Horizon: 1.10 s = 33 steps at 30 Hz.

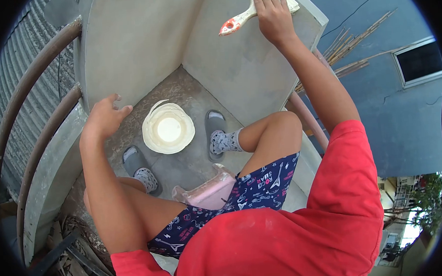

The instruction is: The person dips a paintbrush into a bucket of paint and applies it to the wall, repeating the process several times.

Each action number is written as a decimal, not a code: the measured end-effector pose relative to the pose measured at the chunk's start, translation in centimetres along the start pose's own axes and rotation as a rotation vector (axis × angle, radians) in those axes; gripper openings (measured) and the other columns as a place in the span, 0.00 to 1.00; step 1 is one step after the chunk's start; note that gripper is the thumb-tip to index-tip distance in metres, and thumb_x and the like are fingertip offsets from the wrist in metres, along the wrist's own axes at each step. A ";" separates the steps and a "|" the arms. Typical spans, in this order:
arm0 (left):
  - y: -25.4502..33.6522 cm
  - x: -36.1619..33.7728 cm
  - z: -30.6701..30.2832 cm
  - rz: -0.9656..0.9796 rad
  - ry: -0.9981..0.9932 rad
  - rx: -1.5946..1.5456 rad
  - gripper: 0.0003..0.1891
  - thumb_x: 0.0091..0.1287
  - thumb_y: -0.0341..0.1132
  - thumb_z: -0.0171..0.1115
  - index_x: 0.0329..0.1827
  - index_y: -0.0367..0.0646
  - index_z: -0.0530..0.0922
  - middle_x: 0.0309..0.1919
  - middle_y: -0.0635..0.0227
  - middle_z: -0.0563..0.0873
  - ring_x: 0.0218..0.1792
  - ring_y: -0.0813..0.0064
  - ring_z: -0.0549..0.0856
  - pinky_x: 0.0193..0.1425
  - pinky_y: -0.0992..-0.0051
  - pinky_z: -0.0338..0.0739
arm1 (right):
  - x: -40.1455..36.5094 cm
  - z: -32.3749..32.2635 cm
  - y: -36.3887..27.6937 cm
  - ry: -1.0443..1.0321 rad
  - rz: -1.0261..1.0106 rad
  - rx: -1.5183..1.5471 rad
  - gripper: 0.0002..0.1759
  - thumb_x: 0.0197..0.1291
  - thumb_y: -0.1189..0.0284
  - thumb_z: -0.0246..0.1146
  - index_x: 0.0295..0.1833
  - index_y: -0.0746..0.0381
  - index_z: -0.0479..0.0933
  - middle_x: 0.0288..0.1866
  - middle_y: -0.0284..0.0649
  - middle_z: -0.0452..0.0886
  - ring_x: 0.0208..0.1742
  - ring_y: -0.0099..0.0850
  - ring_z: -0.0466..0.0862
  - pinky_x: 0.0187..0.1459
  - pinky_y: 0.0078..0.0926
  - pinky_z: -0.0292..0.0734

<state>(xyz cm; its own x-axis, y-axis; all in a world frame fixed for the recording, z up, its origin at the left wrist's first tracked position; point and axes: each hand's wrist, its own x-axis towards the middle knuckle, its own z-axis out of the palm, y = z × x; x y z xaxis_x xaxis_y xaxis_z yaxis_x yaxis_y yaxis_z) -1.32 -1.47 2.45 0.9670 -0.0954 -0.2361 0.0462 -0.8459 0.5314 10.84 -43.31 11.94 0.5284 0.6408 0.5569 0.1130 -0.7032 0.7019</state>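
Note:
A wide paintbrush (246, 15) with a whitish, orange-tipped handle lies flat against the upper part of the grey wall. My right hand (274, 15) is on its head, fingers over the pale bristle end. On the left, my left hand (107, 115) hangs in the air with thumb and fingers apart, holding nothing. A round container (168, 128) coated with cream paint stands on the floor between my feet, to the right of my left hand.
Grey walls (136, 37) meet in a corner ahead. Curved brown rails (33, 83) run along the left. A pink plastic stool (211, 192) is beneath me. Sticks (346, 49) and a blue wall (374, 105) are beyond the right edge.

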 end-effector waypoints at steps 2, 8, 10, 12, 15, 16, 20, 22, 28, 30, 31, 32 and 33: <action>-0.2 0.0 0.2 0.026 0.037 0.012 0.28 0.62 0.44 0.66 0.58 0.31 0.76 0.43 0.44 0.85 0.47 0.54 0.85 0.54 0.64 0.77 | -1.3 0.7 -0.7 -0.038 0.013 0.016 0.23 0.60 0.74 0.55 0.61 0.67 0.74 0.63 0.52 0.76 0.66 0.52 0.74 0.65 0.56 0.66; 0.3 -0.1 0.0 0.022 0.022 -0.006 0.28 0.63 0.43 0.65 0.59 0.32 0.75 0.45 0.43 0.85 0.48 0.53 0.85 0.55 0.64 0.77 | -5.2 -2.8 -1.4 -0.080 -0.026 0.114 0.24 0.59 0.75 0.55 0.62 0.67 0.74 0.63 0.52 0.76 0.66 0.51 0.74 0.65 0.56 0.66; 0.1 0.1 0.1 0.024 0.012 0.018 0.28 0.63 0.44 0.65 0.59 0.32 0.75 0.45 0.43 0.85 0.48 0.53 0.85 0.55 0.64 0.77 | -5.3 -3.9 0.2 -0.006 0.006 0.118 0.24 0.57 0.76 0.56 0.61 0.66 0.75 0.63 0.50 0.77 0.66 0.50 0.74 0.65 0.55 0.66; -0.1 0.1 0.4 0.032 0.006 0.042 0.28 0.63 0.44 0.65 0.60 0.32 0.75 0.45 0.43 0.85 0.48 0.53 0.85 0.55 0.64 0.76 | -6.4 -3.2 1.4 -0.062 -0.003 0.080 0.23 0.57 0.76 0.55 0.60 0.66 0.76 0.63 0.50 0.77 0.66 0.50 0.74 0.65 0.55 0.66; 0.1 0.1 0.2 0.030 0.004 0.018 0.28 0.63 0.44 0.65 0.60 0.32 0.75 0.45 0.43 0.85 0.48 0.53 0.85 0.55 0.64 0.76 | -9.4 -2.8 -0.7 -0.239 -0.115 0.060 0.25 0.58 0.77 0.54 0.63 0.67 0.73 0.65 0.51 0.75 0.68 0.49 0.73 0.67 0.52 0.66; 0.3 0.0 0.2 0.036 0.010 0.018 0.29 0.62 0.44 0.65 0.60 0.31 0.75 0.45 0.42 0.85 0.49 0.52 0.85 0.56 0.64 0.76 | -9.7 -3.1 -1.5 -0.262 -0.125 0.090 0.25 0.58 0.77 0.55 0.63 0.67 0.73 0.65 0.50 0.75 0.68 0.48 0.73 0.67 0.51 0.66; 0.1 0.2 1.1 0.041 0.003 0.025 0.28 0.63 0.44 0.65 0.59 0.32 0.75 0.45 0.43 0.85 0.48 0.53 0.85 0.55 0.64 0.76 | -7.6 -4.5 -0.9 -0.165 -0.091 0.139 0.23 0.58 0.76 0.55 0.61 0.66 0.75 0.63 0.50 0.77 0.66 0.48 0.75 0.66 0.51 0.67; 0.1 0.1 1.2 0.035 -0.011 0.021 0.27 0.63 0.44 0.65 0.59 0.32 0.75 0.45 0.43 0.85 0.48 0.54 0.85 0.55 0.64 0.76 | -5.9 -5.1 0.9 -0.034 -0.089 0.089 0.22 0.58 0.75 0.55 0.60 0.67 0.76 0.62 0.49 0.78 0.64 0.47 0.76 0.64 0.50 0.69; -0.1 0.2 0.5 0.051 0.012 0.053 0.27 0.63 0.44 0.65 0.59 0.32 0.75 0.44 0.43 0.85 0.48 0.54 0.85 0.55 0.65 0.76 | -11.6 -3.2 -1.9 -0.317 -0.248 0.092 0.21 0.59 0.73 0.56 0.57 0.69 0.77 0.60 0.53 0.78 0.64 0.50 0.77 0.64 0.54 0.69; -0.4 0.1 0.7 0.052 0.003 0.048 0.27 0.63 0.44 0.64 0.60 0.32 0.75 0.45 0.43 0.85 0.48 0.54 0.85 0.55 0.65 0.76 | -11.7 -3.7 -2.4 -0.324 -0.215 0.148 0.22 0.59 0.73 0.56 0.58 0.69 0.76 0.60 0.51 0.79 0.64 0.49 0.77 0.64 0.53 0.69; -0.4 0.1 0.7 0.041 0.006 0.043 0.28 0.63 0.44 0.64 0.60 0.32 0.75 0.45 0.43 0.84 0.48 0.55 0.85 0.55 0.65 0.76 | -10.6 -4.4 -1.9 -0.261 -0.207 0.136 0.22 0.58 0.73 0.56 0.58 0.69 0.76 0.60 0.50 0.79 0.63 0.48 0.77 0.64 0.51 0.69; -0.3 0.1 0.7 0.032 0.007 0.039 0.28 0.63 0.45 0.64 0.60 0.32 0.75 0.45 0.43 0.84 0.49 0.55 0.85 0.55 0.66 0.76 | -9.0 -5.3 -1.1 -0.200 -0.198 0.124 0.22 0.58 0.74 0.57 0.58 0.68 0.76 0.60 0.49 0.79 0.63 0.47 0.77 0.64 0.50 0.69; -0.3 0.1 0.8 0.033 -0.009 0.039 0.28 0.63 0.45 0.64 0.60 0.32 0.75 0.45 0.43 0.84 0.49 0.55 0.85 0.55 0.66 0.76 | -7.3 -6.3 -0.2 -0.115 -0.143 0.136 0.22 0.57 0.75 0.58 0.57 0.68 0.75 0.59 0.48 0.79 0.62 0.46 0.77 0.63 0.47 0.70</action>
<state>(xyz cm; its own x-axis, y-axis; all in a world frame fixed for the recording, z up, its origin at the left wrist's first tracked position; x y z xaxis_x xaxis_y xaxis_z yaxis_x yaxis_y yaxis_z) -1.43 -1.62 1.60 0.9655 -0.1280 -0.2269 0.0048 -0.8621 0.5067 1.69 -45.96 10.52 0.5906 0.7031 0.3962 0.3017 -0.6477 0.6996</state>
